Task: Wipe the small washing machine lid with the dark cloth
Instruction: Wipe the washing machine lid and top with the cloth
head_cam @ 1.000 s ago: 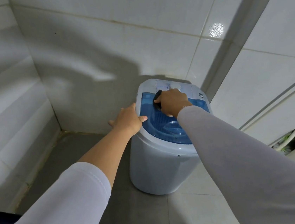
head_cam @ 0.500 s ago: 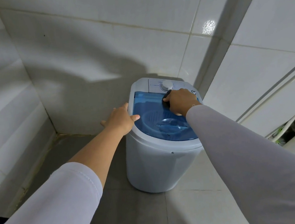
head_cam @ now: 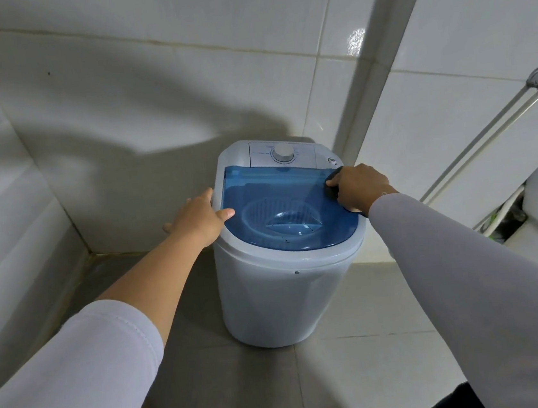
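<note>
Small washing machine (head_cam: 284, 289) on the tiled floor, its blue translucent lid (head_cam: 282, 212) smooth, rigid, probably slippery; right hand (head_cam: 358, 187) grips the soft, light dark cloth (head_cam: 334, 190) at the lid's right edge; left hand (head_cam: 197, 222), fingers relaxed, steadies the left rim
</note>
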Demonstrator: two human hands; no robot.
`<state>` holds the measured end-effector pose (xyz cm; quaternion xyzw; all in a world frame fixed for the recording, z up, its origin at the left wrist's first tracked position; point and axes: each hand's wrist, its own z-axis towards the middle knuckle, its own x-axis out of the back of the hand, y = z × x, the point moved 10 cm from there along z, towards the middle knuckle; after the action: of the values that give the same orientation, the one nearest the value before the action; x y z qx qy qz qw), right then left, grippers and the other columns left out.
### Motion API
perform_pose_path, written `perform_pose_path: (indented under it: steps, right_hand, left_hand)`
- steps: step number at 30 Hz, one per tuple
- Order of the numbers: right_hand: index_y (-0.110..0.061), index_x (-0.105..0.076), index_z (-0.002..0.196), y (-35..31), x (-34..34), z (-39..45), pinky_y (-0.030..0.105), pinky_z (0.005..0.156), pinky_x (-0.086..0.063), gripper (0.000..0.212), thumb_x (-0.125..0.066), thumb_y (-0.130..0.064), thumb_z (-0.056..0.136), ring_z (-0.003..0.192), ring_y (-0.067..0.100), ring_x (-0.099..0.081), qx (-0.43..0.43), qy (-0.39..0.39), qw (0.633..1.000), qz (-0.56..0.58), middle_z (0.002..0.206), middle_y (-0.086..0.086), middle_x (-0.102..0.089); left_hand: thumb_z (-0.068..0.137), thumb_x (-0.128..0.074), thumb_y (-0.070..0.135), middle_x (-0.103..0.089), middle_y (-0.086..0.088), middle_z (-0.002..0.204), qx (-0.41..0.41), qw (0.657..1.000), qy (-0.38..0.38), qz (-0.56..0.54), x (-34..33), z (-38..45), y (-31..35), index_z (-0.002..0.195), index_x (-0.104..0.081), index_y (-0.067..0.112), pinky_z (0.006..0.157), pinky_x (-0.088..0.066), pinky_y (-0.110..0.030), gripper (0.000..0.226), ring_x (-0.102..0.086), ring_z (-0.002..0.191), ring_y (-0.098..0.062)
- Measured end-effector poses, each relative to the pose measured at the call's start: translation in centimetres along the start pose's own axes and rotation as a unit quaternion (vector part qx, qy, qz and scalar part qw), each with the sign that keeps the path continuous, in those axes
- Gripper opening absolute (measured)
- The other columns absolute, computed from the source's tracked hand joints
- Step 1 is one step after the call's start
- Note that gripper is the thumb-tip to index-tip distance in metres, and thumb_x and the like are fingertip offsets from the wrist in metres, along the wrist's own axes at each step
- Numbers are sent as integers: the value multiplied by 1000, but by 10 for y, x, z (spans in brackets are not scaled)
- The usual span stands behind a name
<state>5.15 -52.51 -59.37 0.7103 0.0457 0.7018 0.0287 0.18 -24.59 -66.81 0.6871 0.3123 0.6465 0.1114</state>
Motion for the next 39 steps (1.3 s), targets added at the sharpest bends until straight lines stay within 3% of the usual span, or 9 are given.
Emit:
perform_pose_path:
  steps: [3,9,13,19,22,24,27,31,39]
  right_hand:
    - [-12,-64,112,9,-3,-3,35,77,-48,33,-42,-17,88,88,29,-51,-5,-14,1000,27,112,12,-63]
    - [-10,-65,112,25,-8,-9,32,69,-45,32,-45,-16,88,82,28,-53,-40,-38,996,64,104,12,-63]
    - [-11,-65,110,32,2,-15,38,80,-56,30,-52,-26,88,90,30,-65,-69,-28,994,83,103,11,-66]
    - [-22,-69,113,-39,50,-17,33,76,-48,38,-46,-10,84,100,29,-60,59,12,998,20,114,9,-65]
    - [-27,-70,109,-95,60,-26,35,84,-52,41,-44,-4,87,104,27,-58,141,14,990,13,119,5,-62]
    - [-27,-68,107,-131,60,-33,34,80,-50,37,-43,-6,89,104,26,-55,183,19,983,4,120,5,-61]
    - [-29,-61,125,-176,47,-39,36,80,-46,40,-43,-15,93,115,29,-53,231,28,972,-31,125,6,-59]
    - [-23,-55,132,-198,25,-41,33,75,-37,40,-48,-19,93,121,28,-47,233,32,970,-68,126,6,-57]
    - [-21,-51,135,-179,18,-40,36,88,-45,41,-48,-19,95,121,29,-47,190,38,978,-77,127,7,-57]
  left_hand:
    - [91,-50,50,-34,-5,155,-1,1000,0,-6,-1,2,-1,150,-22,26,111,-31,-55,69,-31,142,-31]
    - [92,-49,47,-37,-5,153,-1,999,0,-34,-5,1,-2,149,-24,26,109,-35,-55,66,-37,139,-33]
    - [93,-50,45,-41,-6,150,-5,999,15,-40,-2,-3,0,147,-28,27,107,-36,-55,61,-43,133,-34]
    - [94,-49,44,-41,-3,151,-10,998,8,-62,-2,-10,2,147,-28,27,107,-37,-54,60,-43,134,-32]
    - [93,-51,42,-39,-1,152,-20,996,-1,-86,0,-15,3,148,-28,25,110,-35,-52,62,-41,136,-30]
    - [93,-54,38,-39,-1,152,-39,993,-9,-107,2,-20,7,148,-28,24,112,-33,-50,62,-39,137,-28]
    - [91,-58,36,-33,-1,155,-51,992,-26,-108,-1,-22,6,150,-23,24,112,-33,-48,70,-36,140,-28]
    - [88,-62,37,-35,-3,154,-41,991,-26,-124,-5,-16,-3,150,-24,23,112,-33,-51,74,-36,140,-29]
    - [86,-62,41,-34,-2,155,-32,992,-26,-118,-8,-11,-8,149,-24,28,111,-33,-53,75,-36,139,-30]
